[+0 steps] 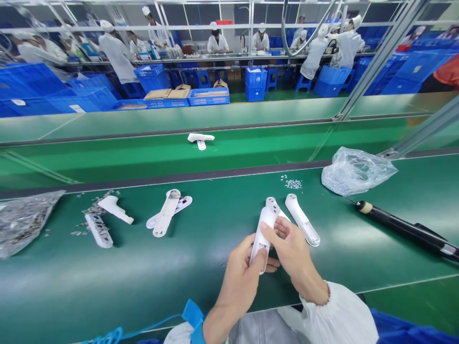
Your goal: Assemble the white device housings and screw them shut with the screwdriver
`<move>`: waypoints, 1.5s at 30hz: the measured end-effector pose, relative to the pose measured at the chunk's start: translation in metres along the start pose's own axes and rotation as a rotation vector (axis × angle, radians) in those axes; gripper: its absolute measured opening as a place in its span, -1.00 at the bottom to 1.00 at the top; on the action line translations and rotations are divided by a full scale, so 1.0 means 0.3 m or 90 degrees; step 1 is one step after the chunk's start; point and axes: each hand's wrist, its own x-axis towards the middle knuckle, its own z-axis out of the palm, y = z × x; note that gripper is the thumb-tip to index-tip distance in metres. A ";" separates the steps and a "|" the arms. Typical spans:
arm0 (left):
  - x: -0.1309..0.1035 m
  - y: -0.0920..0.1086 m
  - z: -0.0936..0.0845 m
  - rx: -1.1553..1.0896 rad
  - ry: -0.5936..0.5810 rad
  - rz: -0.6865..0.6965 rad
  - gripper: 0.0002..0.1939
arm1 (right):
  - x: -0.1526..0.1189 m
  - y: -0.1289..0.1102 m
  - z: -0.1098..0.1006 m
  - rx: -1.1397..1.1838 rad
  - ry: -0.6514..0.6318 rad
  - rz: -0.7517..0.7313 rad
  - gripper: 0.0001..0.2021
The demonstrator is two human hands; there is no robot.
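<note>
Both my hands grip one long white plastic housing point(264, 228), tilted over the bench, with an open recess in its lower part. My left hand point(242, 274) is closed around the lower end, thumb near the recess. My right hand point(294, 248) is closed on its upper right side, thumb on the front. Behind it, partly hidden by my fingers, is another white piece point(270, 200). Just right lies a similar white housing point(301, 220). Beyond it is a small pile of screws point(293, 184).
An electric screwdriver point(401, 228) and a clear plastic bag point(355, 172) lie right. Leftward are white housing parts point(167, 215), a curved white shell point(115, 209), small metal parts point(96, 208) and another bag point(27, 222). One white assembly point(201, 138) sits on the green belt point(143, 160).
</note>
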 end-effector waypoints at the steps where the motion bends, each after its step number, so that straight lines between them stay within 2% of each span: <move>1: 0.004 0.002 -0.001 0.004 0.004 -0.006 -0.60 | -0.001 0.003 0.002 -0.011 0.007 -0.009 -0.54; 6: 0.009 0.015 -0.014 -0.029 0.000 -0.046 -0.66 | 0.004 0.007 0.006 -0.030 0.037 -0.028 -0.55; 12: -0.019 0.034 -0.031 -0.184 -0.125 -0.064 -0.65 | 0.000 -0.023 0.004 0.002 0.059 0.035 -0.50; 14: -0.020 0.030 -0.033 -0.239 -0.128 -0.073 -0.57 | -0.008 -0.031 0.000 0.044 -0.001 0.060 -0.54; 17: -0.005 0.024 -0.031 -0.258 -0.145 -0.103 -0.41 | -0.025 -0.035 -0.005 0.157 -0.169 0.079 -0.59; 18: 0.002 0.025 -0.030 -0.233 -0.144 -0.102 -0.42 | -0.030 -0.036 -0.006 0.185 -0.196 0.074 -0.58; 20: 0.013 0.033 -0.028 -0.107 -0.092 -0.071 -0.57 | -0.036 -0.036 -0.005 0.216 -0.185 0.070 -0.52; 23: 0.013 0.041 -0.027 0.224 0.047 0.042 -0.73 | -0.033 -0.033 -0.001 0.271 -0.129 0.102 -0.47; 26: -0.003 0.018 -0.022 0.504 0.103 0.165 -0.65 | -0.023 -0.020 0.009 0.350 -0.088 0.124 -0.44; 28: -0.013 -0.012 -0.016 0.607 0.132 0.222 -0.58 | -0.020 -0.007 0.022 0.391 -0.082 0.128 -0.44; 30: -0.019 -0.040 -0.008 0.645 0.177 0.257 -0.56 | -0.020 0.003 0.038 0.428 -0.077 0.133 -0.48; 32: -0.021 -0.052 -0.003 0.614 0.209 0.260 -0.56 | -0.024 0.006 0.052 0.444 -0.070 0.145 -0.50; 34: -0.020 -0.042 -0.003 0.526 0.201 0.208 -0.58 | -0.029 -0.001 0.058 0.412 -0.065 0.156 -0.50; 37: -0.011 -0.005 -0.017 0.269 0.117 -0.013 -0.48 | -0.039 -0.019 0.047 0.328 -0.059 0.152 -0.51; 39: -0.005 0.015 -0.032 0.055 0.022 -0.161 -0.44 | -0.048 -0.027 0.032 0.293 -0.061 0.131 -0.53; 40: -0.004 0.022 -0.038 -0.030 -0.023 -0.198 -0.46 | -0.053 -0.026 0.025 0.275 -0.065 0.118 -0.53; 42: -0.002 0.030 -0.045 -0.111 -0.082 -0.207 -0.52 | -0.061 -0.019 0.014 0.235 -0.069 0.096 -0.54; 45: 0.004 0.042 -0.047 -0.098 -0.095 -0.222 -0.54 | -0.069 0.002 0.009 0.196 -0.052 0.085 -0.52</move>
